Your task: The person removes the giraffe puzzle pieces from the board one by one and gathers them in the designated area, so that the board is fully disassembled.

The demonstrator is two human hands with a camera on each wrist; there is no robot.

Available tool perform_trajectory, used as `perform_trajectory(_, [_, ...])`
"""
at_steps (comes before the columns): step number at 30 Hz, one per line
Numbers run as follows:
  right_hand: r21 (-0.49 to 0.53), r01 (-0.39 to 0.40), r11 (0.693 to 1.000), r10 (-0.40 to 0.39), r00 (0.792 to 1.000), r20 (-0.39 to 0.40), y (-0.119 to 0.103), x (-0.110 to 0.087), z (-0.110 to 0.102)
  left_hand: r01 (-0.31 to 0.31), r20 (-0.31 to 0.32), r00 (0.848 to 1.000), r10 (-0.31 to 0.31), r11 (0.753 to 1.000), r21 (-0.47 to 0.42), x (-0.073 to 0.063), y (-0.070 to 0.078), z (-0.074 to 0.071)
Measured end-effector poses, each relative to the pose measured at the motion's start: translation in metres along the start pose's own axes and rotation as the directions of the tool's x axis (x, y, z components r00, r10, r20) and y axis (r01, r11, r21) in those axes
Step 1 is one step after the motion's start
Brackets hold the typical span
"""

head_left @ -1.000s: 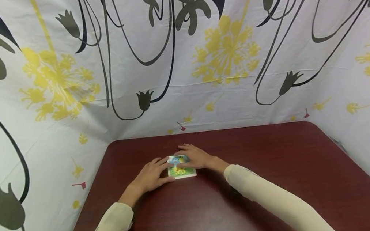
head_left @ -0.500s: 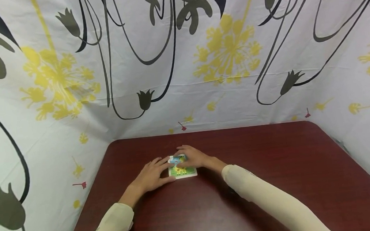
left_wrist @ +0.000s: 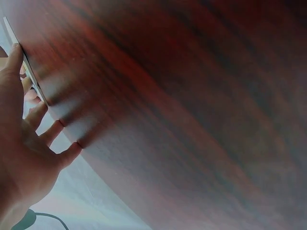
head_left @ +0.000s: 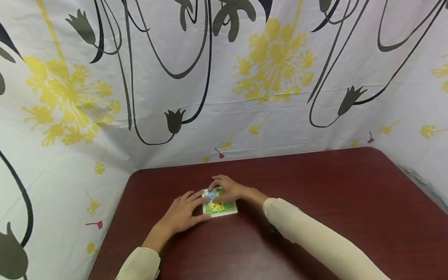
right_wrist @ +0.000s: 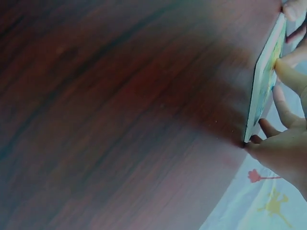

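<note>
A small white-edged picture board with a yellow giraffe, green ground and blue sky lies flat on the table. My left hand rests at its left side with fingers spread, thumb at the near corner and index finger by the left edge. In the left wrist view, the board's thin edge shows beside the thumb, and other fingertips touch the tabletop. My right hand arches over the upper part of the board. In the right wrist view, its thumb and fingers touch the picture face, spaced apart, with further fingertips at the far corner.
The dark red-brown table has rounded far corners. A white cloth printed with flowers and stems hangs behind it and along both sides. Pale sleeves cover both forearms.
My right hand has shifted slightly left over the board, and its fingers have drawn in and bent more. The left hand and the board stay nearly still.
</note>
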State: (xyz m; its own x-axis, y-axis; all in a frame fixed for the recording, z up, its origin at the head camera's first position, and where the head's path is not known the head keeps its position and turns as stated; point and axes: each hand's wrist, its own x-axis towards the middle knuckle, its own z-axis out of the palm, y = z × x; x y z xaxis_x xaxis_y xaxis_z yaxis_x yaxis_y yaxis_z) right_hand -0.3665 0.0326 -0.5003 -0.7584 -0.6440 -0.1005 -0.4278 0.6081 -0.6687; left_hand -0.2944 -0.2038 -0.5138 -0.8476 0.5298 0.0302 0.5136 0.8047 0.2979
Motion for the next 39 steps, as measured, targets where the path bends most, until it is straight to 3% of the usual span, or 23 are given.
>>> perform_trajectory(8, [0.037, 0.034, 0.999, -0.033, 0.999, -0.018, 0.011, 0.006, 0.001, -0.002, 0.008, 1.0, 0.001, 1.0, 0.012, 0.0, 0.0, -0.001])
perform_trajectory(22, [0.108, -0.047, 0.993, 0.042, 0.998, 0.044, 0.005, 0.01, -0.004, 0.015, 0.009, 1.0, -0.015, 1.0, 0.018, 0.002, 0.003, -0.003])
perform_trajectory(39, [0.113, 0.025, 0.993, -0.029, 0.999, 0.037, 0.012, 0.011, -0.004, 0.007, 0.0, 1.0, -0.007, 1.0, 0.014, 0.002, -0.002, 0.001])
